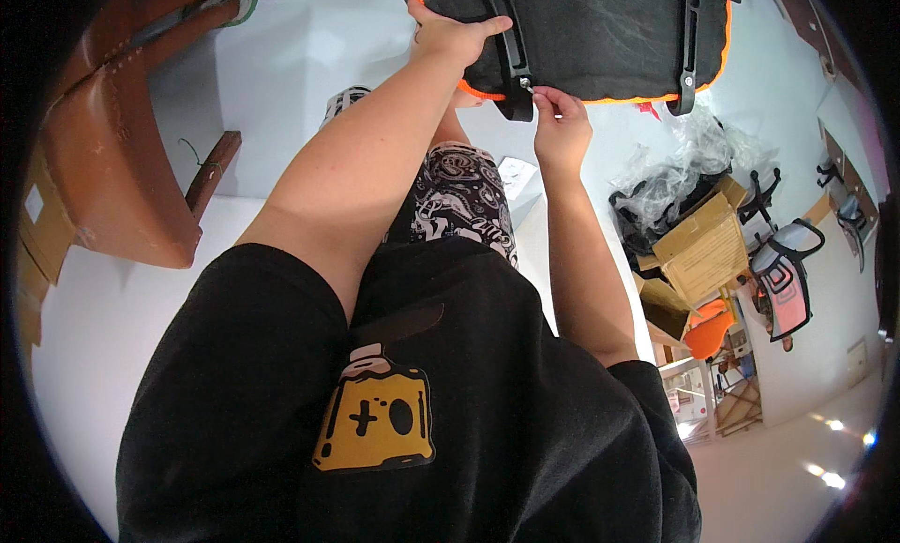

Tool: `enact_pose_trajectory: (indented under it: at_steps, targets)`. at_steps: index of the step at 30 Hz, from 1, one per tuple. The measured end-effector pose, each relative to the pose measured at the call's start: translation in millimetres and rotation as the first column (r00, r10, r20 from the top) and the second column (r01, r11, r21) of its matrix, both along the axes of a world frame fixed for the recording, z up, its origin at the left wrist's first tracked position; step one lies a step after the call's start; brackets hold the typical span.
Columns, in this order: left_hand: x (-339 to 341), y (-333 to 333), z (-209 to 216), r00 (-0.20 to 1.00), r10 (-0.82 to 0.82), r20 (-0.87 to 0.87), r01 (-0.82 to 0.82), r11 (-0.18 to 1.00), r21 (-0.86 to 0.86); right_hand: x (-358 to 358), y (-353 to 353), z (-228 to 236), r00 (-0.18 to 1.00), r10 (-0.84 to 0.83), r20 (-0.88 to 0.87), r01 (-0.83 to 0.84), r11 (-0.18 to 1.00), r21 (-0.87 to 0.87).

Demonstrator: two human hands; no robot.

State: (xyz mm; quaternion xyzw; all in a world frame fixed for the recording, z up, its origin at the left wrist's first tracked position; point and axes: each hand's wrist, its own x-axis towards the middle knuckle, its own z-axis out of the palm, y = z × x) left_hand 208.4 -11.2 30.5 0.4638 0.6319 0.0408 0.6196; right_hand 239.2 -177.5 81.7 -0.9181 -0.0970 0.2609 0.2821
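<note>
At the top is a black padded chair seat (600,46) with orange edging, its underside facing me. Two black plastic bars lie across it, a left bar (509,46) and a right bar (689,46). My left hand (455,42) grips the seat's left edge, with the thumb stretched over the left bar. Beneath the seat, its remaining fingers are partly hidden. Thumb and forefinger of my right hand (564,126) pinch a small silvery metal piece, seemingly a screw (527,86), at the hole near the left bar's lower end.
Brown furniture (131,159) stands at the left beside cardboard (42,206). To the right lie an open cardboard box (703,248) and clear plastic wrap (689,154). Farther right are an orange chair (710,329) and a pink-and-grey chair (786,281). A paper sheet (516,176) lies below the seat.
</note>
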Motion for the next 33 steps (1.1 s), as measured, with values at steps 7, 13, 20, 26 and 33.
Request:
enact_pose_trajectory:
  at_steps: [7, 13, 20, 26, 33]
  targets:
    - [5, 0, -7, 0.993, -0.071, -0.095, 0.072, 0.997, 0.011, 22, 2, 4, 0.987, 0.157, -0.024, -0.159, 0.983, -0.096]
    - [5, -7, -17, 1.0, -0.017, 0.017, 0.016, 0.998, 0.056, 39, 9, 8, 0.945, 0.328, -0.008, -0.324, 0.929, -0.176]
    - [12, 6, 29, 0.976, -0.161, -0.148, 0.15, 0.985, -0.079, 17, -1, 0, 0.985, 0.173, 0.021, -0.169, 0.975, -0.147]
    - [15, 10, 37, 0.938, -0.262, -0.227, 0.252, 0.965, -0.074, 13, 1, 3, 0.984, 0.168, 0.064, -0.159, 0.98, -0.12]
    - [20, 14, 43, 0.893, -0.313, -0.324, 0.272, 0.948, -0.167, 1, 7, 5, 0.997, 0.075, -0.004, -0.075, 0.994, -0.079]
